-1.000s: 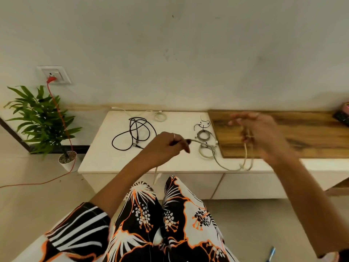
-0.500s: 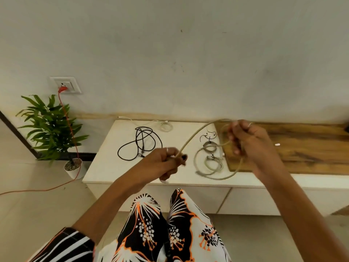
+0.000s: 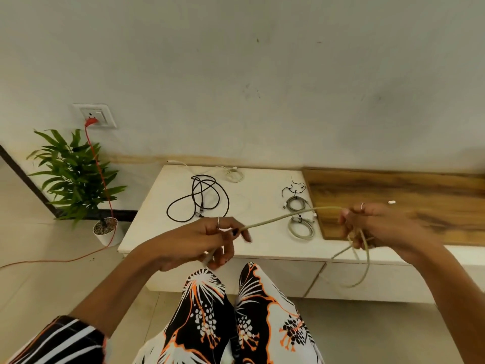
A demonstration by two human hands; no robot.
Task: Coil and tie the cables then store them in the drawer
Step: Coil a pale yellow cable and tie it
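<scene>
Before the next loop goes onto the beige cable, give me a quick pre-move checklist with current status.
1. Left hand grips the beige cable: ok.
2. Right hand holds the gathered loops: ok.
3. Span between the hands straight, free of knots: ok.
4. Hanging loops clear of the white cabinet edge: cannot tell.
5. Loops even in size: not ok, one hangs lower.
6. Tie within reach for binding: cannot tell, none clearly visible.

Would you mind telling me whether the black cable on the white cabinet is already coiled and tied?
Not yet: the black cable lies in loose, uneven loops on the white cabinet, with no tie visible.
</scene>
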